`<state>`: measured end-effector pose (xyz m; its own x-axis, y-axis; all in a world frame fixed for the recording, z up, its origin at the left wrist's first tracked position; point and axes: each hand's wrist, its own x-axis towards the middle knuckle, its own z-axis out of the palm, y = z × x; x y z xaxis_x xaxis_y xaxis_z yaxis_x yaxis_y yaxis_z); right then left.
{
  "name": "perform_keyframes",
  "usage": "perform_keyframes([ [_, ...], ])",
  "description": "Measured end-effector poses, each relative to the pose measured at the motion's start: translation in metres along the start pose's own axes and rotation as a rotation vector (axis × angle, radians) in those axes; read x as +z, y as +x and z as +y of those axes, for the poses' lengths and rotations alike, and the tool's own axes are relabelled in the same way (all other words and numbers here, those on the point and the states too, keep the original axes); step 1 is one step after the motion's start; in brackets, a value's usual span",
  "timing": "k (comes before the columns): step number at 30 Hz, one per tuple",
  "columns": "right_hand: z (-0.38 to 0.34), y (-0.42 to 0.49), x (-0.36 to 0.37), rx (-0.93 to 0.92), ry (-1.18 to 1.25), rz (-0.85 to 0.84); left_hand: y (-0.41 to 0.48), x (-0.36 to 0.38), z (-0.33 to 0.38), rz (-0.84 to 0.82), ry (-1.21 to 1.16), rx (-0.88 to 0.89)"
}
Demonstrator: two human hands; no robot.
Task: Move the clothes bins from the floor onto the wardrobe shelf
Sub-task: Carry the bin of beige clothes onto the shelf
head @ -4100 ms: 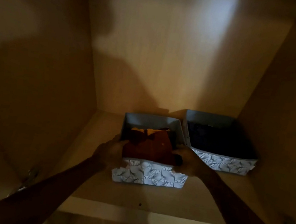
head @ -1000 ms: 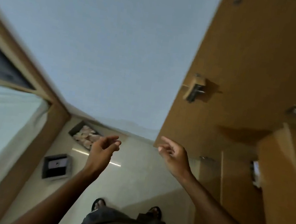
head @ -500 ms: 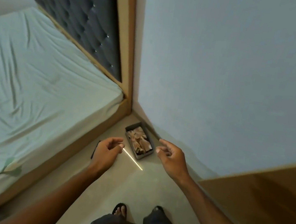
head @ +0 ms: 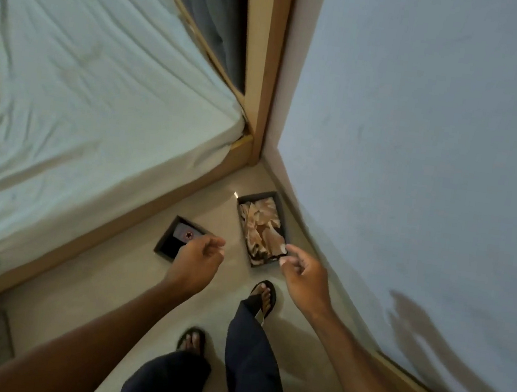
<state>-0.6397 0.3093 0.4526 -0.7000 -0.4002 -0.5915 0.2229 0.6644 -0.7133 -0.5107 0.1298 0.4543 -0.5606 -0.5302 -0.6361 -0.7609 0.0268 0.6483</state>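
Both hands are empty and loosely half-curled in the middle of the frame: the left hand (head: 197, 262) over a dark bin (head: 175, 241) holding something dark, the right hand (head: 301, 275) at the near end of a bin of pale clothes (head: 261, 227). Both bins sit on the floor (head: 222, 210), in the corner between the bed (head: 67, 88) and the wall (head: 423, 135). The pale bin lies close along the wall, so a one-sided grab could probably tip it and spill the loosely piled clothes.

Dark bin (head: 277, 208) — beige clothes (head: 263, 226), pale-green sheet (head: 85, 81)
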Motion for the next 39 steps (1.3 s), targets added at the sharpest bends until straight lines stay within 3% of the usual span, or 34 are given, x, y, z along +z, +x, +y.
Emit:
perform_keyframes([
  [9, 0.184, 0.209, 0.066, 0.101, -0.304, -0.012, 0.212, 0.127, -0.125, -0.187, 0.187, -0.137],
  [12, 0.260, 0.276, 0.100, 0.039, -0.512, -0.059, 0.269, 0.179, -0.185, -0.226, 0.229, -0.144],
  [16, 0.303, 0.326, 0.120, 0.004, -0.713, -0.056, 0.303, 0.216, -0.230, -0.298, 0.214, -0.234],
  [20, 0.311, 0.341, 0.131, 0.023, -0.700, -0.019, 0.311, 0.235, -0.250, -0.387, 0.204, -0.191],
  [23, 0.303, 0.325, 0.135, 0.101, -0.670, 0.034, 0.310, 0.228, -0.257, -0.280, 0.344, -0.119],
  [27, 0.300, 0.308, 0.144, 0.173, -0.536, -0.135, 0.319, 0.195, -0.271, -0.183, 0.555, -0.057],
  [30, 0.289, 0.319, 0.151, 0.081, -0.558, -0.123, 0.323, 0.171, -0.283, -0.201, 0.681, -0.027],
  [33, 0.280, 0.333, 0.159, 0.076, -0.580, -0.042, 0.323, 0.163, -0.297, -0.225, 0.641, -0.102],
  [36, 0.278, 0.326, 0.166, 0.072, -0.688, 0.051, 0.311, 0.169, -0.295, -0.273, 0.424, -0.265],
  [39, 0.287, 0.303, 0.170, 0.126, -0.753, -0.136, 0.299, 0.179, -0.288, -0.291, 0.275, -0.335],
])
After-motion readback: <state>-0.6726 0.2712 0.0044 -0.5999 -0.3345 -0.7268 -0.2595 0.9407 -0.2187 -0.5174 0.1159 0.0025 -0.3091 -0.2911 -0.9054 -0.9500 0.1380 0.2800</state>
